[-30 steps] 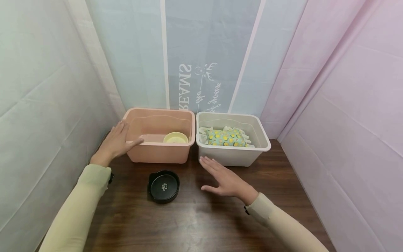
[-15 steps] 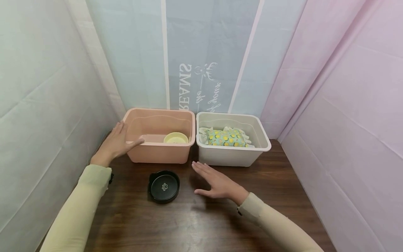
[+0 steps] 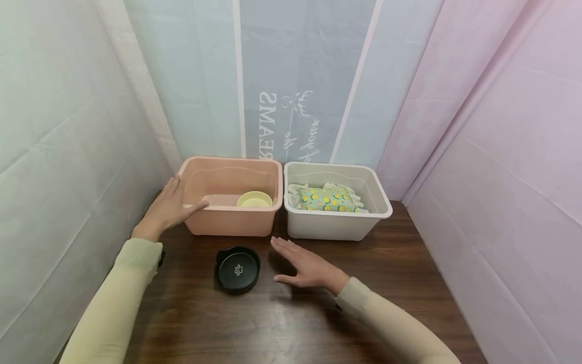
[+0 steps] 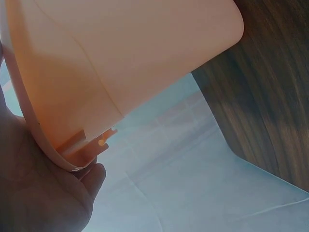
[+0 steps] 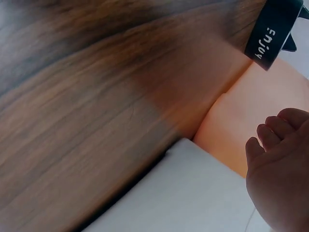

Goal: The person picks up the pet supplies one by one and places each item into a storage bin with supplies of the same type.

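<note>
At the left corner of a pink plastic bin (image 3: pixel 229 222), my left hand (image 3: pixel 164 210) touches the rim with fingers extended and thumb spread along the front. Its palm lies against the rim in the left wrist view. My right hand (image 3: pixel 309 267) holds nothing; its fingers are stretched out, thumb apart, in front of the bins. Left of its fingertips a round black pet bowl (image 3: pixel 237 273) with a paw print sits on the table. The right wrist view shows the bowl's side (image 5: pixel 270 36) lettered "Enjoy", with pointed ears. A pale yellow bowl (image 3: pixel 254 199) lies inside the pink bin.
Beside the pink bin stands a white bin (image 3: pixel 332 226) holding a lemon-print cushion (image 3: pixel 327 199) with ruffled edges. Both are at the back of a dark wooden table (image 3: pixel 218 328). Fabric-covered walls (image 3: pixel 500 167) close in the left, back and right.
My right hand has moved left from the front of the white bin toward the black bowl. My left hand has kept its place on the pink bin.
</note>
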Available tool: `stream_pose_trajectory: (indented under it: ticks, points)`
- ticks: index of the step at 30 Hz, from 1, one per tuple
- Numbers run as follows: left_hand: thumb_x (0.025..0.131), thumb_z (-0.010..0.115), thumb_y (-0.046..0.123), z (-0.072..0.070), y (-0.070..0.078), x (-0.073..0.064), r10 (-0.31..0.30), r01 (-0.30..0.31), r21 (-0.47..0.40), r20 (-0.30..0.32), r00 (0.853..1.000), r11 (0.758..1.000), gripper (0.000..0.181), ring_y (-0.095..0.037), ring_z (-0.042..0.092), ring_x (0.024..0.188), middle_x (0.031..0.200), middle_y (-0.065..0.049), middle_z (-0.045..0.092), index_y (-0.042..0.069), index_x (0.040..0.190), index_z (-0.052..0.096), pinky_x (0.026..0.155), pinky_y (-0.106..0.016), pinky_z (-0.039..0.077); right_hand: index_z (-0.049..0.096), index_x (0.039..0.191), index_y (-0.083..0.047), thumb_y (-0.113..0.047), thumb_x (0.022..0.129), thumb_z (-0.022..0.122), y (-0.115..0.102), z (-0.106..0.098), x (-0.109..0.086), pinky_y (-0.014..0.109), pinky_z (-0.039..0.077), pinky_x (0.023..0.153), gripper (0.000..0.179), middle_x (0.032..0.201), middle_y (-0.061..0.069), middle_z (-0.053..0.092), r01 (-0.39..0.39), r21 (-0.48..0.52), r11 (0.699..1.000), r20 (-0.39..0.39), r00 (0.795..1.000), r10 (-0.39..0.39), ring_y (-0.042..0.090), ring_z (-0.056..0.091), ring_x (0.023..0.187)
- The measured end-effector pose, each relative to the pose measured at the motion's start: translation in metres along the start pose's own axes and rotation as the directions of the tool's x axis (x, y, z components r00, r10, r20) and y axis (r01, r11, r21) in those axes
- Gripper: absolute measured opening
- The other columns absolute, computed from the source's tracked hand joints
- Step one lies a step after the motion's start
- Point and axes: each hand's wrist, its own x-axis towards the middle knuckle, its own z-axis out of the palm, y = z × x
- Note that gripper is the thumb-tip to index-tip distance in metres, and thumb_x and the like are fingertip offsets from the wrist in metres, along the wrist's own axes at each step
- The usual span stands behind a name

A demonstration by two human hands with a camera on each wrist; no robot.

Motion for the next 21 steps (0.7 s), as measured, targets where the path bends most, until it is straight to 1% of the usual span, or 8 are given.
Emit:
stream_pose_trajectory:
  ticks: [3, 8, 13, 18, 21]
  points:
    - [0.099, 0.056, 0.075, 0.000, 0.000, 0.000, -0.005, 0.005, 0.001, 0.004, 1.000, 1.000, 0.125, -0.053, -0.001, 0.162, 0.175, -0.032, -0.010, -0.007, 0.167, -0.009, 0.129, -0.069, 0.009, 0.015, 0.174, -0.014, -0.066, 0.105, 0.056, -0.001, 0.002, 0.004, 0.043, 0.023, 0.132, 0.096, 0.180, 0.002, 0.015, -0.010, 0.017, 1.000, 0.015, 1.000, 0.010, 0.018, 0.016, 0.166]
    - [0.099, 0.056, 0.075, 0.000, 0.001, 0.001, -0.007, 0.007, 0.003, 0.010, 1.000, 1.000, 0.124, -0.053, -0.002, 0.162, 0.175, -0.032, -0.009, -0.007, 0.167, -0.009, 0.129, -0.069, 0.008, 0.019, 0.174, -0.016, -0.069, 0.104, 0.055, -0.005, 0.007, 0.010, 0.044, 0.028, 0.131, 0.095, 0.180, -0.001, 0.016, -0.048, 0.060, 0.997, 0.041, 0.998, 0.045, 0.018, 0.018, 0.165]
    - [0.099, 0.055, 0.075, 0.000, 0.001, 0.001, -0.002, 0.002, 0.004, 0.008, 1.000, 1.000, 0.124, -0.053, -0.002, 0.162, 0.175, -0.031, -0.010, -0.007, 0.167, -0.008, 0.129, -0.069, 0.008, 0.018, 0.174, -0.016, -0.071, 0.104, 0.054, -0.007, 0.013, 0.018, 0.044, 0.032, 0.129, 0.096, 0.180, -0.004, 0.015, -0.059, 0.079, 0.995, 0.063, 0.997, 0.054, 0.015, 0.020, 0.164]
    - [0.098, 0.053, 0.080, 0.001, 0.001, 0.001, 0.002, -0.002, -0.001, 0.008, 1.000, 1.000, 0.127, -0.054, -0.003, 0.162, 0.175, -0.032, -0.011, -0.007, 0.167, -0.009, 0.128, -0.071, 0.008, 0.017, 0.174, -0.015, -0.071, 0.104, 0.053, -0.009, 0.016, 0.023, 0.045, 0.033, 0.128, 0.096, 0.179, -0.004, 0.017, -0.075, 0.108, 0.991, 0.071, 0.995, 0.068, 0.020, 0.024, 0.163]
    - [0.098, 0.053, 0.078, 0.001, 0.000, 0.001, 0.004, -0.004, -0.003, 0.006, 1.000, 1.000, 0.126, -0.053, -0.004, 0.162, 0.175, -0.031, -0.011, -0.007, 0.167, -0.009, 0.128, -0.071, 0.008, 0.019, 0.174, -0.015, -0.070, 0.104, 0.053, -0.010, 0.018, 0.026, 0.046, 0.033, 0.128, 0.095, 0.179, -0.003, 0.020, -0.087, 0.122, 0.989, 0.073, 0.994, 0.079, 0.022, 0.026, 0.163]
